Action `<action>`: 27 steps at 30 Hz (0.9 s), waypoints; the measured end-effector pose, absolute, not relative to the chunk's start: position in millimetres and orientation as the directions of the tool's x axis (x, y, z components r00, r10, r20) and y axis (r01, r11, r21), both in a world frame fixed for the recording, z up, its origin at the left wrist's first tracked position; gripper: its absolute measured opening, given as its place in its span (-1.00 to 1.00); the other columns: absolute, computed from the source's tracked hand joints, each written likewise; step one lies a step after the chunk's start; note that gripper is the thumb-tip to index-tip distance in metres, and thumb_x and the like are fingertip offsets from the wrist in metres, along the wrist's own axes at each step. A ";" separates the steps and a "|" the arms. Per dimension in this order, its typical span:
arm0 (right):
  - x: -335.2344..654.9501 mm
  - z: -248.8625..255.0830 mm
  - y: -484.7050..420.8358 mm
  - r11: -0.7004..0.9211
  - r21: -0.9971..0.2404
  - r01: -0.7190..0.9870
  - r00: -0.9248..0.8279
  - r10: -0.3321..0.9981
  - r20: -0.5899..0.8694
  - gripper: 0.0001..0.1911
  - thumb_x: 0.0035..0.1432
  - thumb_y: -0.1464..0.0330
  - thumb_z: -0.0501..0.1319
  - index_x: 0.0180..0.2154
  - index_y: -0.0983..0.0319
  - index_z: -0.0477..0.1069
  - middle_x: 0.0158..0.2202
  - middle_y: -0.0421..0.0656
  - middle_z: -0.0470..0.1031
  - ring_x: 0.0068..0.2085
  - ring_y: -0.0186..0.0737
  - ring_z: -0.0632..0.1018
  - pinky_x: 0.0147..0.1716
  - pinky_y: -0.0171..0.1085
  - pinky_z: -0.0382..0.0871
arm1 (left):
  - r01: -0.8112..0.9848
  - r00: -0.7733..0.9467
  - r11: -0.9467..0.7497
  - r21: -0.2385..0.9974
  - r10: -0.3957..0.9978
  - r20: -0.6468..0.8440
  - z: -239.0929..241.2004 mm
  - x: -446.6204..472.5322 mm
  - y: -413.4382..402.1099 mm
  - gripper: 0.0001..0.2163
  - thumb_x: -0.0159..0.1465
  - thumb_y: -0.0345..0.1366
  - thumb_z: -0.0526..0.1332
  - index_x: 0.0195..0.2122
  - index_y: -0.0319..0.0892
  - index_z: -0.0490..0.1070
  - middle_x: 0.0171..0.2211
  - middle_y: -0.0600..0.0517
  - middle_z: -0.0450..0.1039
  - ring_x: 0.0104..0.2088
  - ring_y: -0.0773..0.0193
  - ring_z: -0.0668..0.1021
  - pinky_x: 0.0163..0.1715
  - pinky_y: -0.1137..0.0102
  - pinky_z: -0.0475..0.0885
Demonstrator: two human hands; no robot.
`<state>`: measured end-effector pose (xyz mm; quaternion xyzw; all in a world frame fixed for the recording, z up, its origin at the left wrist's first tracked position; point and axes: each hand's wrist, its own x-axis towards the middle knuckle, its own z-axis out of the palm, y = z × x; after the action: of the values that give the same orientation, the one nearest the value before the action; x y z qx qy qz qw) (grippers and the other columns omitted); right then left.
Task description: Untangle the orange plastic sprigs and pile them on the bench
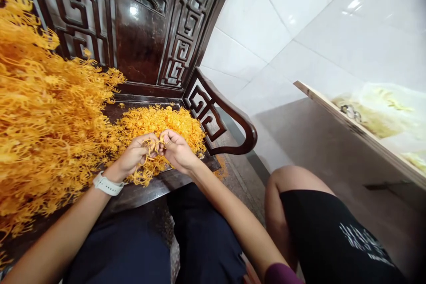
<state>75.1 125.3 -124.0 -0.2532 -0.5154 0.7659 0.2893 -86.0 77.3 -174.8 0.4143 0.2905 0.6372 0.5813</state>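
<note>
My left hand [137, 154] and my right hand [176, 150] meet over a dark carved wooden seat [156, 188]. Both pinch a small orange plastic sprig [153, 145] between their fingertips. A white watch [107, 184] sits on my left wrist. Just behind the hands lies a small heap of loose orange plastic pieces [163, 122]. A much larger pile of orange plastic branches [43, 115] fills the seat to the left of my left arm.
The chair's carved back [146, 22] rises behind the piles, and its curved armrest [229, 120] runs at the right. Another person's bare knee and black shorts [316, 226] are at the lower right. A wooden board [359, 131] with pale plastic bags stands on the right.
</note>
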 end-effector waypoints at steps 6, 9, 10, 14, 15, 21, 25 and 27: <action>74.1 -106.9 140.8 -0.347 -0.842 -0.414 -0.624 0.782 -0.016 -0.63 0.07 0.20 0.50 -0.26 0.14 0.35 -0.36 -0.25 0.32 -0.34 -0.31 0.37 -0.32 -0.27 0.33 | -0.700 0.049 -0.145 0.699 0.967 0.249 -158.5 -86.9 66.5 -0.57 0.21 0.00 0.50 -0.51 -0.16 0.36 -0.63 0.13 0.18 -0.57 0.36 0.29 -0.45 0.42 0.33; 83.3 -103.8 158.1 -0.161 -0.920 -0.357 -0.432 0.902 0.010 -0.59 0.07 0.21 0.50 -0.13 0.14 0.40 -0.34 -0.27 0.42 -0.33 -0.33 0.44 -0.29 -0.29 0.37 | -0.709 0.028 -0.157 0.688 0.968 0.250 -153.8 -95.3 67.1 -0.68 0.28 -0.01 0.46 -0.33 -0.14 0.47 -0.62 0.15 0.17 -0.59 0.39 0.25 -0.49 0.45 0.28; 87.6 -105.0 163.3 -0.106 -0.952 -0.288 -0.387 0.922 0.015 -0.56 0.04 0.23 0.51 -0.11 0.15 0.41 -0.34 -0.27 0.45 -0.33 -0.33 0.46 -0.29 -0.29 0.37 | -0.710 0.021 -0.154 0.687 0.971 0.240 -153.9 -98.2 68.3 -0.70 0.27 -0.02 0.47 -0.27 -0.14 0.50 -0.61 0.16 0.18 -0.59 0.40 0.24 -0.51 0.46 0.27; 105.7 -115.3 172.4 0.033 -0.998 -0.054 -0.307 0.950 0.048 -0.46 -0.01 0.24 0.50 -0.03 0.17 0.38 -0.38 -0.28 0.50 -0.39 -0.32 0.44 -0.37 -0.29 0.32 | -0.705 -0.024 -0.136 0.696 0.985 0.168 -155.2 -108.1 73.3 -0.69 0.29 -0.06 0.47 -0.13 -0.15 0.52 -0.58 0.17 0.22 -0.62 0.45 0.21 -0.61 0.53 0.18; 109.1 -117.0 171.4 0.083 -0.996 -0.037 -0.284 0.955 0.090 -0.48 0.02 0.23 0.48 -0.03 0.16 0.37 -0.41 -0.30 0.48 -0.41 -0.33 0.42 -0.39 -0.29 0.30 | -0.707 -0.052 -0.144 0.693 0.987 0.152 -153.8 -109.9 73.8 -0.70 0.31 -0.07 0.46 -0.12 -0.16 0.51 -0.58 0.17 0.22 -0.63 0.47 0.19 -0.63 0.55 0.15; 109.0 -104.6 148.2 0.497 -0.862 0.101 -0.593 0.726 0.350 -0.54 0.19 0.06 0.45 0.02 0.15 0.52 -0.11 -0.12 0.56 -0.11 -0.19 0.55 -0.10 -0.16 0.46 | -0.800 -0.196 -0.200 0.566 0.978 0.069 -114.2 -109.3 76.9 -0.75 0.57 -0.14 0.09 -0.17 -0.15 0.44 -0.57 0.20 0.16 -0.68 0.50 0.11 -0.71 0.58 -0.01; 91.8 -83.6 132.0 0.756 -0.651 0.071 -0.683 0.513 0.521 -0.29 -0.01 -0.05 0.55 0.08 0.15 0.52 0.08 -0.06 0.56 0.15 -0.04 0.53 0.22 0.01 0.40 | -0.747 -0.306 -0.309 0.588 0.946 0.108 -75.8 -97.2 94.3 -0.79 0.55 -0.12 0.16 -0.19 -0.09 0.40 -0.56 0.20 0.18 -0.67 0.50 0.16 -0.69 0.52 0.04; 83.3 -74.1 129.2 0.798 -0.598 0.073 -0.641 0.497 0.585 -0.34 0.04 -0.01 0.54 0.08 0.17 0.51 0.05 -0.06 0.59 0.10 -0.06 0.55 0.20 -0.01 0.40 | -0.684 -0.323 -0.368 0.630 0.927 0.191 -59.0 -92.2 107.3 -0.83 0.51 -0.09 0.24 -0.18 -0.03 0.38 -0.54 0.20 0.23 -0.65 0.49 0.19 -0.66 0.47 0.06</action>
<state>83.3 129.2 -74.1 -0.1650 -0.8643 0.2715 0.3900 -92.2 107.3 -59.0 0.2702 0.2247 0.7817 0.5152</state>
